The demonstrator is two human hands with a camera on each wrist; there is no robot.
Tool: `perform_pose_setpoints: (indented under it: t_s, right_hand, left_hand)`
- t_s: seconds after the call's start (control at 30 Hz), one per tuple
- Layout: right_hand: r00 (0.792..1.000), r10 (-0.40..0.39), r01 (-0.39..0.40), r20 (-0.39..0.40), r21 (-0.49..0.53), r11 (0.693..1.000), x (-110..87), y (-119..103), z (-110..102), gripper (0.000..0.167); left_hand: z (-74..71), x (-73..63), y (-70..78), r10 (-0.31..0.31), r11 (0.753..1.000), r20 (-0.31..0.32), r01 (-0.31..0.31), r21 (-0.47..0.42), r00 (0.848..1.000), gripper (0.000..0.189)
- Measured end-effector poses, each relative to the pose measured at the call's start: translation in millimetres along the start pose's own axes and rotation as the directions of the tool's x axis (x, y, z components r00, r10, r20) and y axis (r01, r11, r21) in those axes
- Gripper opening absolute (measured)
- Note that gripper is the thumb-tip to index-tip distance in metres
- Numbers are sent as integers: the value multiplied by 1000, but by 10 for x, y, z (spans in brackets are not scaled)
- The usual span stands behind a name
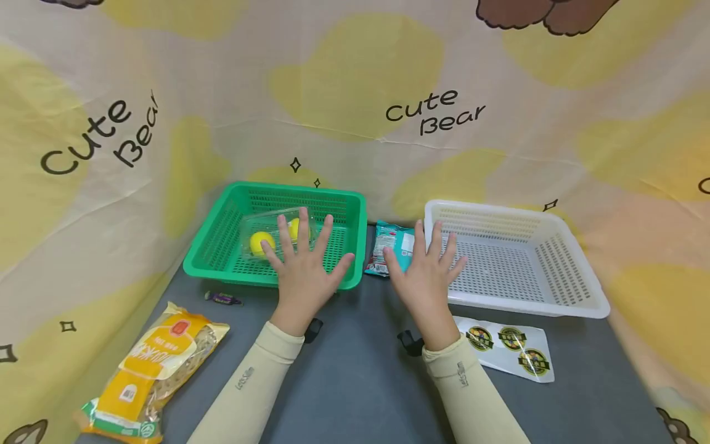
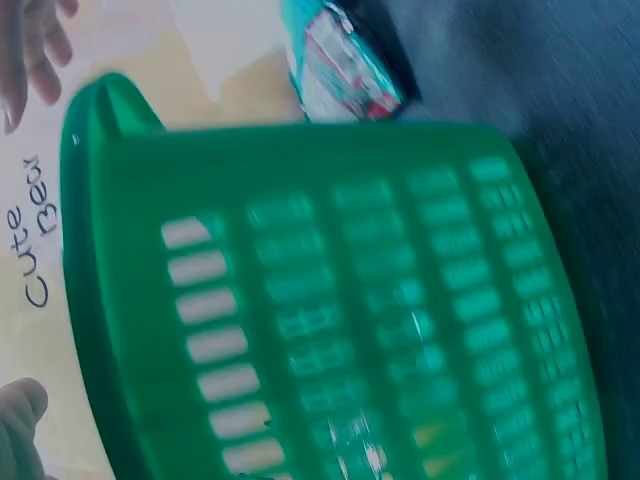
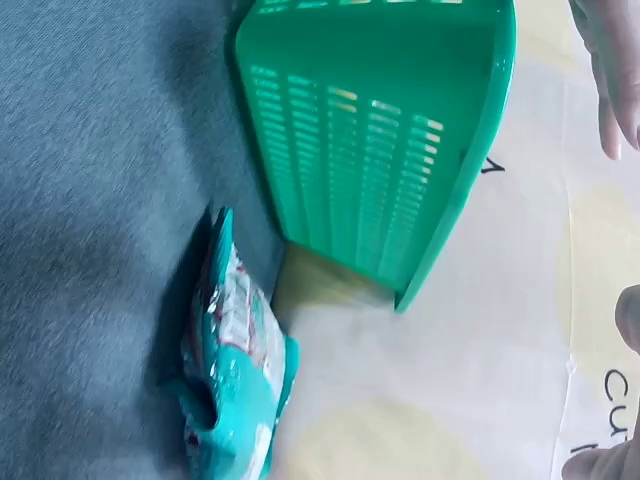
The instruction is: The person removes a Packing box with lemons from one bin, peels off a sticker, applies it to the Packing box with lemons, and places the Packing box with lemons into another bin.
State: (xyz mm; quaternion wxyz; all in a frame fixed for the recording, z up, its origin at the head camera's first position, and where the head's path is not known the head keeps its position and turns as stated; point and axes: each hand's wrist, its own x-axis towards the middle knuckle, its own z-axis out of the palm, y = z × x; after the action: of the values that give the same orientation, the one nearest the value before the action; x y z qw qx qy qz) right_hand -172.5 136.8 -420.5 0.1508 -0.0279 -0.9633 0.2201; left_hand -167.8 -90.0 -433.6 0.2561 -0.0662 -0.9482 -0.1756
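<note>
Both hands are held up with fingers spread, and neither holds anything. In the head view my left hand (image 1: 307, 271) overlaps the front of the green basket (image 1: 222, 262). Inside that basket lies a clear plastic container (image 1: 252, 222) with two yellow balls (image 1: 262, 244), partly covered by the left fingers. My right hand (image 1: 426, 277) is raised between the green basket and the white basket (image 1: 521, 302), its fingertips overlapping the white rim. Behind the right thumb a teal snack packet (image 1: 396, 237) leans at the back; the right wrist view shows this packet (image 3: 235, 350) beside the green basket.
On the left of the grey table (image 1: 355, 382) lies a yellow food bag (image 1: 150, 376). A small purple wrapped candy (image 1: 223, 298) sits before the green basket. A sheet of round stickers (image 1: 513, 346) lies before the white basket. A printed cloth (image 1: 355, 80) hangs behind.
</note>
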Motion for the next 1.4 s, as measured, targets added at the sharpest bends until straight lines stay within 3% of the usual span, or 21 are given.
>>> perform_pose_setpoints:
  t_s: [0.37, 0.6, 0.9, 1.1, 1.4]
  right_hand:
    - [994, -98, 93, 47, 87, 992, 167, -353, 94, 92]
    - [977, -196, 189, 83, 86, 978, 264, -650, 201, 92]
    - [958, -235, 224, 161, 83, 971, 311, -821, 339, 92]
    - [930, -289, 271, 228, 110, 956, 350, -954, 446, 93]
    - [886, -333, 307, 323, 130, 943, 407, -1101, 681, 92]
  left_hand:
    - [-229, -59, -611, -56, 997, -18, 57, 55, 998, 84]
    - [-388, -135, -986, -170, 981, 62, 163, 101, 984, 86]
    - [-482, -184, -1202, -237, 968, 133, 222, 118, 962, 88]
    - [-543, -263, -1353, -303, 949, 180, 278, 149, 936, 89]
    - [-540, -270, -1367, -357, 934, 241, 341, 107, 902, 95]
